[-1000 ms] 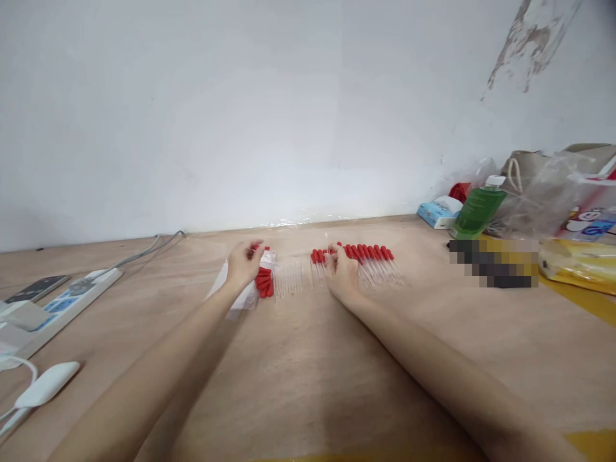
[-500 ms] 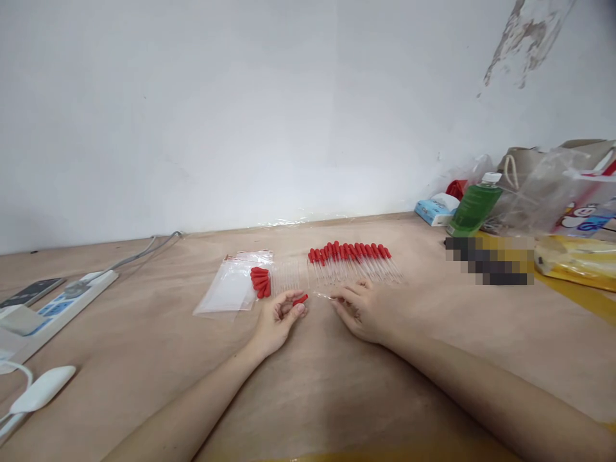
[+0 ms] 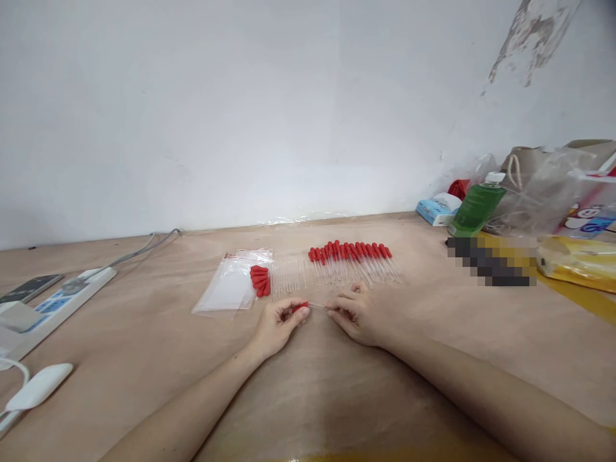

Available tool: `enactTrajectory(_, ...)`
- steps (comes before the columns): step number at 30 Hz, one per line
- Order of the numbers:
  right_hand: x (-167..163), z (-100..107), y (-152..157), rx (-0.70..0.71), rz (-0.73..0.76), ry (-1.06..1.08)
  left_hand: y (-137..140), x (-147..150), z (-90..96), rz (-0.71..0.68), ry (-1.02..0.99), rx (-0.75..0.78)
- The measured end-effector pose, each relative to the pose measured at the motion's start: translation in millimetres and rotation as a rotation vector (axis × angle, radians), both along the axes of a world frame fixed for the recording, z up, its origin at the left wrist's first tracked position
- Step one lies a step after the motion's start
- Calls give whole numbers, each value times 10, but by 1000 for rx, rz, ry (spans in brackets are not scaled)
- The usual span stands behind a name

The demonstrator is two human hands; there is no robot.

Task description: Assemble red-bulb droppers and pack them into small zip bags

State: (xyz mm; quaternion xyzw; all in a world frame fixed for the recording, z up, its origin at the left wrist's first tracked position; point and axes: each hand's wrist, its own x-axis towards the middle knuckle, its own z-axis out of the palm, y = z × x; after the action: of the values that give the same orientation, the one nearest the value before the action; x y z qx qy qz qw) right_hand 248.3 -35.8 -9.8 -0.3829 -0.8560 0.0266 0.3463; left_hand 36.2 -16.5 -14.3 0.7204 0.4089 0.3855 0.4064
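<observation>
Between thumb and fingers, my left hand [image 3: 282, 324] grips a red rubber bulb [image 3: 301, 306]. My right hand [image 3: 356, 314] pinches a thin clear dropper tube [image 3: 316, 305], whose far end meets the mouth of the bulb; how deep it sits is too small to tell. Just beyond the hands lie several loose clear tubes [image 3: 287, 279] in a row. Left of them is a small pile of red bulbs [image 3: 260, 281], touching clear plastic zip bags [image 3: 226, 285]. Behind my right hand, several droppers with red bulbs [image 3: 349, 252] lie side by side, bulbs toward the wall.
At the left are a power strip [image 3: 67, 308], a phone [image 3: 31, 289] and a white plug-like piece [image 3: 41, 387] with a cable. At the right stand a green bottle [image 3: 476, 205], a blue tissue pack [image 3: 437, 210], plastic bags [image 3: 539, 192] and a yellow package [image 3: 577, 263].
The clear tube in my right hand and the red bulb in my left have come together, tube end at the bulb's mouth. The bulb has turned level, and my right hand has shifted slightly left.
</observation>
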Motion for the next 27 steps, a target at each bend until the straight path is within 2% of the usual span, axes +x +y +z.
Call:
enactTrajectory(6,61,13,24,-24,58,-14,-46,-26,34,-40,126,157)
enactTrajectory(15,76,39,4,129,37,-104,-138,-5,131,-134,288,256)
enactTrajectory(20,7,81,-58,102,26,-154,-173,2,150,-150,332,287)
enactTrajectory(27,-70,18,-44,35,29,-166,-173,1,163,-172,345,333)
